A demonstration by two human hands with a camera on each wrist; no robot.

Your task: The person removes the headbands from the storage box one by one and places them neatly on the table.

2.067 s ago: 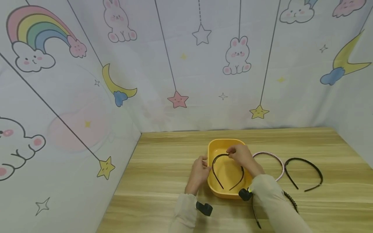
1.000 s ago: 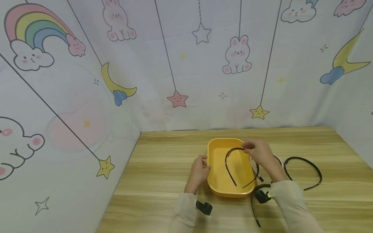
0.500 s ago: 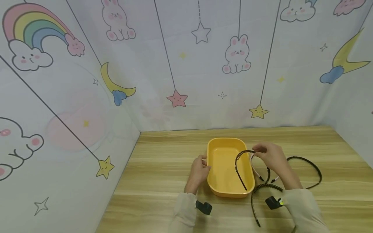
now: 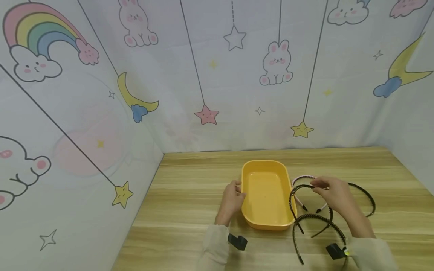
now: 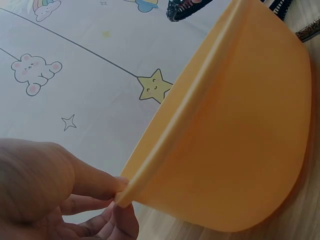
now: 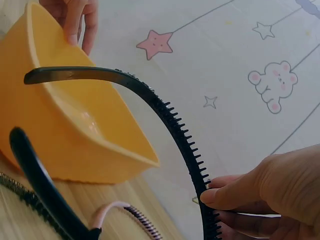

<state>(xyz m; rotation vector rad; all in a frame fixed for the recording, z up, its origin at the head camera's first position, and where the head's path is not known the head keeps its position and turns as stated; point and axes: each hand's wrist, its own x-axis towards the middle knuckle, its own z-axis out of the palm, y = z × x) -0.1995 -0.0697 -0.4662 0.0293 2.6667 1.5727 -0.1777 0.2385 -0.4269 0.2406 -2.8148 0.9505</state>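
A yellow plastic basin (image 4: 266, 199) stands on the wooden table, with nothing lying in it. My left hand (image 4: 231, 200) pinches its left rim between thumb and fingers, as the left wrist view shows up close. My right hand (image 4: 335, 194) pinches the top of a black toothed headband (image 6: 172, 117), holding it up to the right of the basin with its ends hanging down. Below it lies another dark headband (image 4: 315, 216) on the table. A pink headband (image 4: 300, 177) lies behind, partly covered by the held one and my hand.
Farther right lies one more black headband (image 4: 371, 199), partly behind my right hand. The wooden table (image 4: 190, 177) meets cloth walls (image 4: 230, 82) printed with rabbits, stars and moons at its back and sides.
My right hand has lifted the black headband out of the basin and carried it right, past the basin's edge and above the other headbands. My left hand has stayed on the rim.
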